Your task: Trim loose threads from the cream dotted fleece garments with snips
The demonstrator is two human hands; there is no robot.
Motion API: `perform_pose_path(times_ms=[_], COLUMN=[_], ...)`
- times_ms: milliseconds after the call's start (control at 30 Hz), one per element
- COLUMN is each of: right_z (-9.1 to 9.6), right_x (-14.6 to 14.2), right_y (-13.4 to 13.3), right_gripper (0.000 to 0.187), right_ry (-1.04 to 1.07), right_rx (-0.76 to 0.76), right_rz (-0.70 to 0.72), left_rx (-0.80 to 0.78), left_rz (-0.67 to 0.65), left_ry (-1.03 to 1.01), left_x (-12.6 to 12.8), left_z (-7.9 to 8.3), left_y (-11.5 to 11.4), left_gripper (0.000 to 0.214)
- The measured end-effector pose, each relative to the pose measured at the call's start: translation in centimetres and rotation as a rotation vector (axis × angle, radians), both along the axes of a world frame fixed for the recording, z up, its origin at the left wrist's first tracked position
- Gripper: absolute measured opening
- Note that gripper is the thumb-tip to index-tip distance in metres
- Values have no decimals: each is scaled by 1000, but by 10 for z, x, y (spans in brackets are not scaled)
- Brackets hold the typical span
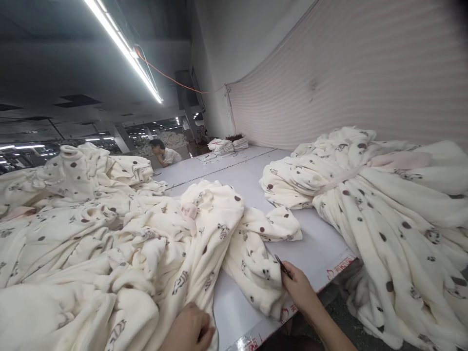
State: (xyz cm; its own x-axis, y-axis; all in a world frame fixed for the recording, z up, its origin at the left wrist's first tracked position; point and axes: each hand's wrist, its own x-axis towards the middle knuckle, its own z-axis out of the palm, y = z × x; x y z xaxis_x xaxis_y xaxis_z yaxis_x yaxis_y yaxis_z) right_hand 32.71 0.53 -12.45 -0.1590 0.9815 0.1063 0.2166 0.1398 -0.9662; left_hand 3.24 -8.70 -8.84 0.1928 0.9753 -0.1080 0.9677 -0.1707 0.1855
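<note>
My right hand (298,287) is closed around small dark thread snips (283,267), their tips pointing up and left. The snips are beside a sleeve-like part of a cream fleece garment (256,265) printed with brown dots and zebras. At the bottom of the view, my left hand (190,329) has its fingers curled on the edge of the same fleece; the fingertips are partly hidden. A pink tuft (189,212) shows at the garment's upper part. The garment lies on a pale table (234,302).
To the left rises a heap of similar fleece (73,219). A bundle tied with a pink strip (340,180) hangs over the table's right edge. Folded white stacks (221,146) lie at the far end, near a person (170,155). Striped cloth (329,83) covers the right wall.
</note>
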Motion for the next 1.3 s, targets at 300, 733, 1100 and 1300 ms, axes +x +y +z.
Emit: perform_pose_path(times_ms=[300, 733, 1100, 1300], right_z=[23, 35, 81, 93], right_x=[25, -3, -7, -9], right_y=[-28, -70, -84, -85], right_gripper=[34, 15, 12, 18], right_ry=[81, -149, -247, -402], right_rx=[-12, 346, 231, 176], right_rz=[-73, -254, 131, 96], left_rx=[-137, 387, 744, 759], left_rz=[97, 358, 88, -12], left_ry=[20, -1028, -572, -579], left_x=[71, 142, 114, 110], left_z=[38, 33, 13, 13], left_y=[10, 7, -4, -6], left_gripper=[20, 33, 36, 40])
